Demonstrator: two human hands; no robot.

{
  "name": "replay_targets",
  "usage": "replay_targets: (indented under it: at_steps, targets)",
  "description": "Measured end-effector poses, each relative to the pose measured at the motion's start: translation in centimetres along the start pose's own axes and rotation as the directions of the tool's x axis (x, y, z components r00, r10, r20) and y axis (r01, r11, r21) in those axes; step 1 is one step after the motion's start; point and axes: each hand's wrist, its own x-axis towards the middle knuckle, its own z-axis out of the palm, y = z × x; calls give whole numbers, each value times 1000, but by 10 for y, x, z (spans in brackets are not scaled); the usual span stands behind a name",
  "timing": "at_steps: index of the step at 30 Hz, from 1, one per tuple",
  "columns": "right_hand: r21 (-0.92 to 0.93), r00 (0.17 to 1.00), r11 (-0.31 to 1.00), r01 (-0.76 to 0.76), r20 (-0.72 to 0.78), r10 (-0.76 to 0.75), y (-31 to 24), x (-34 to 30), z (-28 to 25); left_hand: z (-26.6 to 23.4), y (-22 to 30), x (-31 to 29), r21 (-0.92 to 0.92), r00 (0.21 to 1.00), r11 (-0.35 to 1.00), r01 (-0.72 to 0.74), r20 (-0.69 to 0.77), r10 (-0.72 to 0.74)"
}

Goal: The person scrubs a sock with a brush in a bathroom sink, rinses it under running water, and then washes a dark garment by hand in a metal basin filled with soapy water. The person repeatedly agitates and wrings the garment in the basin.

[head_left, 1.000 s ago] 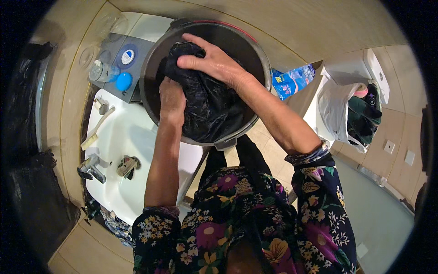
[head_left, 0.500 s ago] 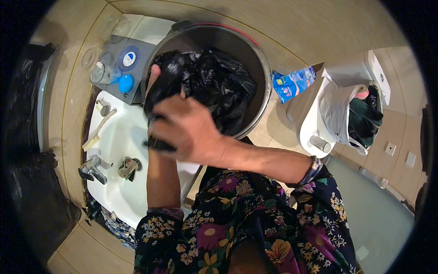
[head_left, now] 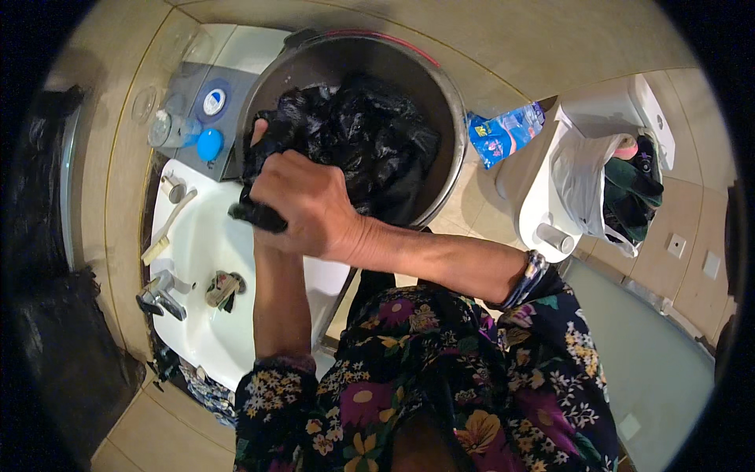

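Head view: black cloth (head_left: 370,134) lies bunched inside a round dark tub (head_left: 275,79), one end at the rim beside the white sink (head_left: 224,208); the right hand (head_left: 307,204) is closed around that end; the left hand (head_left: 259,130) is mostly hidden beneath, its grip impossible to tell.

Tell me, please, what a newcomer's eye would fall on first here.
Probably the large dark basin, upper centre, heaped with glossy black cloth. At its lower-left edge, the right hand grips cloth, covering most of the left hand. The bright blue packet between basin and toilet stands out too.
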Motion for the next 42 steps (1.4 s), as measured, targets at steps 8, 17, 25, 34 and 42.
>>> replay_targets:
  at_steps: [8, 17, 25, 34, 42]
  targets:
    - [77, 896, 918, -389, -201, 397, 79, 55, -38, -1, 0, -1, 986, 994, 149, -78, 65, 91]
    - [446, 980, 883, -147, -56, 191, 4, 117, -54, 51, -32, -15, 948, 954, -172, -267, 285, 90]
    - [877, 794, 137, -460, 337, 507, -20, 126, -128, 160, -100, -40, 842, 819, -56, -537, 537, 203]
    - [645, 761, 404, -649, 543, 356, 27, 43, -97, 252, -67, 31, 702, 708, -267, -660, 700, 93]
    - [474, 686, 501, -725, 565, 459, 24, 2, -205, 83, -9, 25, 927, 804, -21, -374, 336, 490]
